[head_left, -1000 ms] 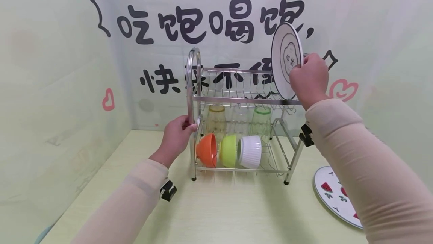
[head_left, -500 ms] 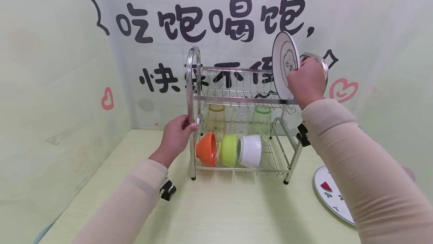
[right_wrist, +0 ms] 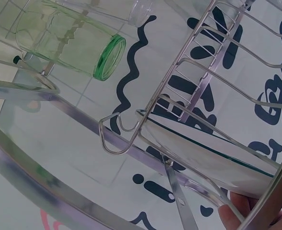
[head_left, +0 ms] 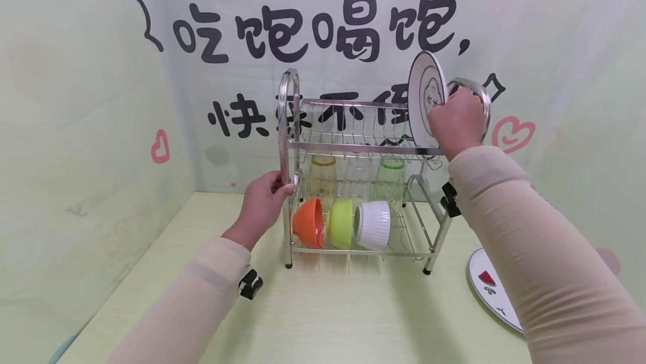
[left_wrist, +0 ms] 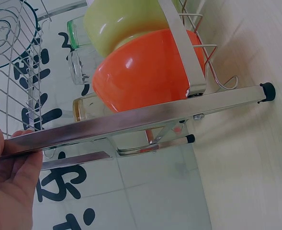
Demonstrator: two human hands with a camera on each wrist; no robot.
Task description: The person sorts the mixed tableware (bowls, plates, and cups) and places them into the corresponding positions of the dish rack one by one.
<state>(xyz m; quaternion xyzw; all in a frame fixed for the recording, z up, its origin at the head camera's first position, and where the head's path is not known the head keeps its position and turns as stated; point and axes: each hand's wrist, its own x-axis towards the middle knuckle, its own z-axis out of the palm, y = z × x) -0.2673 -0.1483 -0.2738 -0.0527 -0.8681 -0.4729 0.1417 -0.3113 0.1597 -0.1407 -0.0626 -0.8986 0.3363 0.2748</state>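
A two-tier metal dish rack (head_left: 353,148) stands on the table. My left hand (head_left: 258,202) grips its left upright, fingers wrapped around the bar in the left wrist view. My right hand (head_left: 458,121) pinches the right edge of a white, dark-rimmed plate (head_left: 424,95). That plate stands on edge at the right end of the upper tier, just inside the rack's right handle. In the right wrist view the plate (right_wrist: 203,151) sits down among the wires, with the fingers (right_wrist: 236,211) at its outer side, partly hidden by the frame.
On the lower tier, an orange bowl (head_left: 308,224), a lime-green bowl (head_left: 340,225) and a white ribbed bowl (head_left: 372,226) lie tipped sideways. Upside-down glasses, including a green one (head_left: 390,182), stand behind them. A watermelon-patterned plate (head_left: 492,288) lies on the table at right.
The right hand has brought the plate down slightly into the upper tier, mostly in the first half second, uncovering the rack's right handle. The left hand has stayed on the upright.
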